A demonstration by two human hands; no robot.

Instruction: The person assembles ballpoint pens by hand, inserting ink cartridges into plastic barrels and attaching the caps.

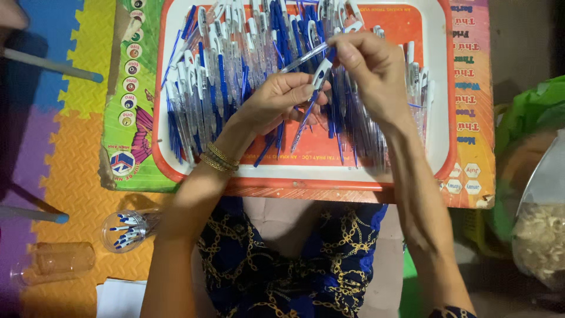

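Head view: both hands (pixel 329 82) grip one clear pen (pixel 306 59) mid-tray (pixel 444 88), pens crowd w/in rim.

Printed boards and a couple of bags, that's about it for packaging here

Under the red-and-white tray sits a flat colourful printed board (pixel 126 94), green on its left side with a column of small round numbered badges and a pink butterfly wing; its right strip (pixel 471 88) is pink and orange with rows of lettering and little hexagon labels near the bottom corner. Far right there's a crumpled green plastic bag (pixel 532 112), and just below it a clear plastic bag of pale bits (pixel 541 235).
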